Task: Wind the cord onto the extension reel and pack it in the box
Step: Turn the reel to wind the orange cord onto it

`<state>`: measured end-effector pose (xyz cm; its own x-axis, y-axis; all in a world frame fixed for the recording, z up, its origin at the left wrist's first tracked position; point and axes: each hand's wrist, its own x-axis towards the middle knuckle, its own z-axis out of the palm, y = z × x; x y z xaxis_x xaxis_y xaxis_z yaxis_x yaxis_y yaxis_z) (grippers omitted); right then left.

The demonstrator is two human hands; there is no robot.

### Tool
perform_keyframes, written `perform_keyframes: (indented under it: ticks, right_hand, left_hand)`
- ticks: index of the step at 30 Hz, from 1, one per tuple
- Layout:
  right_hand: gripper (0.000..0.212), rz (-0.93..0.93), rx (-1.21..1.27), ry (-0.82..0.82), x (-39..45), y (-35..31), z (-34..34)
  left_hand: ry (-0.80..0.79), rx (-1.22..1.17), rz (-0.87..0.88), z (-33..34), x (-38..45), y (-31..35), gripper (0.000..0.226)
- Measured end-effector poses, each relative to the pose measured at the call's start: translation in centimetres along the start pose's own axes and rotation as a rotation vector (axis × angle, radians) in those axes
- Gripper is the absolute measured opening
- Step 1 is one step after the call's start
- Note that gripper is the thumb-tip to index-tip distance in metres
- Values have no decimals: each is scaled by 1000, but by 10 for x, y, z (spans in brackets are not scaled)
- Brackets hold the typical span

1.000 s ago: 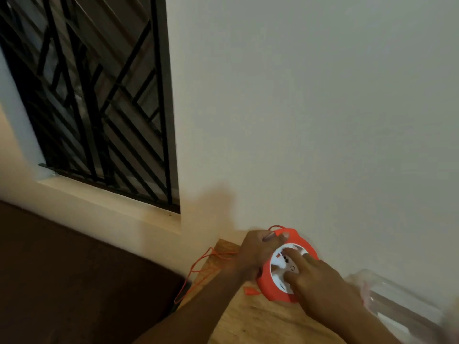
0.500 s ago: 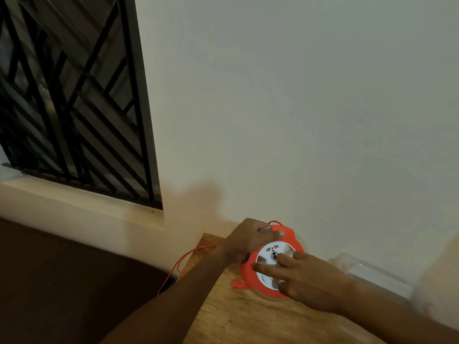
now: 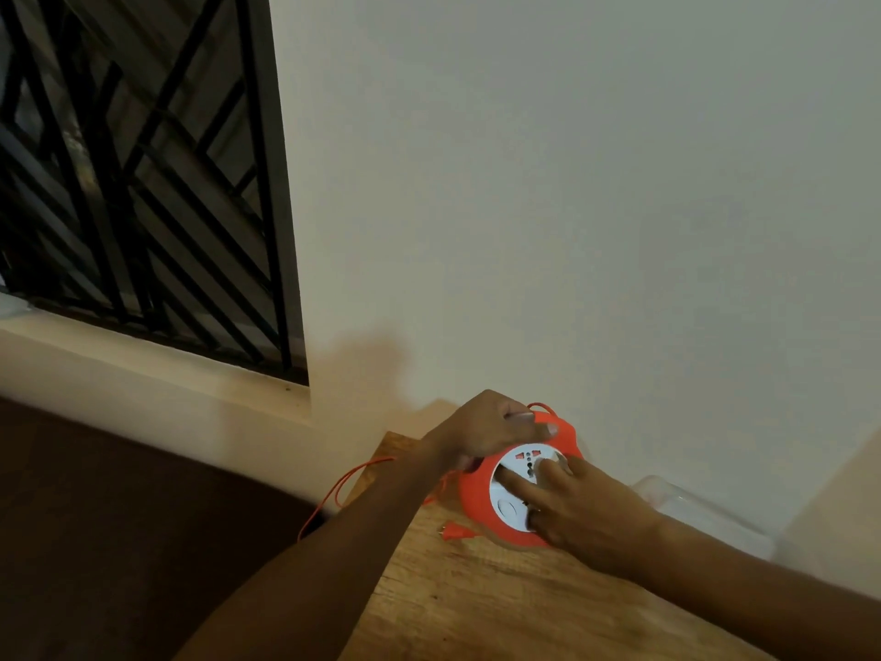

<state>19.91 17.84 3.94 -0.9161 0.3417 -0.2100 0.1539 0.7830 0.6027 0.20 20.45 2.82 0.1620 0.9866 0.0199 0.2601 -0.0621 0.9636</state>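
Reel (image 3: 481,498), orange with a white socket face, is seen in the head view lying at the far left corner of the wooden desk (image 3: 476,608), close to the pale wall (image 3: 572,183). The left hand (image 3: 486,429) is closed over the reel's far-left rim, with the thumb laid along the orange edge. The right hand (image 3: 579,510) is pressed onto the white face; 2 fingers are stretched across it and the rest are curled at the reel's near-right side, so the reel is gripped from both sides. The socket holes and 2 small red marks are left uncovered between the hands.

The thin orange cord (image 3: 355,472) is draped in a loop over the desk's left edge and hangs toward the dark floor (image 3: 119,517); a short loop of it is also seen above the reel's far rim. The orange plug (image 3: 454,533) lies on the desk just beside the reel's near-left rim, apart from both hands. A clear plastic box (image 3: 691,510) stands against the wall along the desk's far edge, to the right of the reel and partly hidden behind the right forearm. A window with a black metal grille (image 3: 143,183) is set in the wall at the upper left.
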Motion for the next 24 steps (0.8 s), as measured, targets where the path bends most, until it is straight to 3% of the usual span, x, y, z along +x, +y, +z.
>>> perform_keyframes:
  ticks: [2,7,14,16,20,24]
  right_hand:
    - [50,24,-29,13,3,-6,-1]
    - [54,133,-70,-22,4,-12,-15]
    - [42,281,74,-16,3,-5,-38]
    - [46,308,126,-1,5,-6,-39]
    - [60,583,266,90,5,2,-41]
    - [69,857,868,89,13,17,-24]
  left_hand:
    - [-7,41,1,0,0,5,32]
    - [1,124,34,-3,5,18,66]
    - [-48,18,-16,-8,7,23,66]
    - [-31,-69,-40,-7,7,19,50]
    - [152,-407,-7,11,2,6,27]
    - [466,-606,-99,40,6,1,24]
